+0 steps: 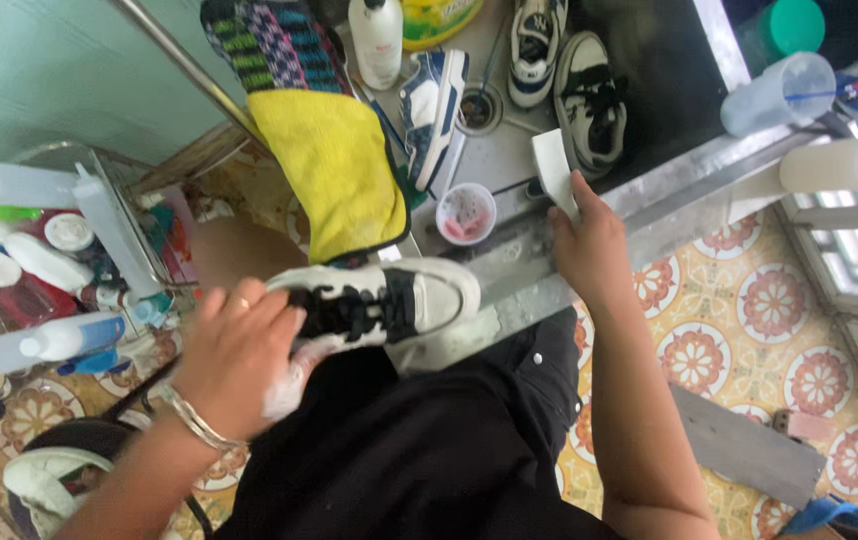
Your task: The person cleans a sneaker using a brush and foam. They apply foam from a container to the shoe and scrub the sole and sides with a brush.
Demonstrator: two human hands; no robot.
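A white-and-black sneaker (379, 305) rests on the person's lap, gripped by the left hand (239, 355). The right hand (589, 240) clasps a white sponge (554, 170) at the metal counter (549, 270). Three more sneakers (589, 100), one pink cup (466, 213) and one yellow cloth (334, 170) lie beyond; patterned floor tiles (749, 320) sit below.

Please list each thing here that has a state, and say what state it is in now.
Left hand: gripping the sneaker by its heel.
Sneaker: laced, lying on its side on the lap.
Right hand: holding the white sponge.
White sponge: upright, lifted.
Yellow cloth: hanging over the rail.
Small cup: open, upright.
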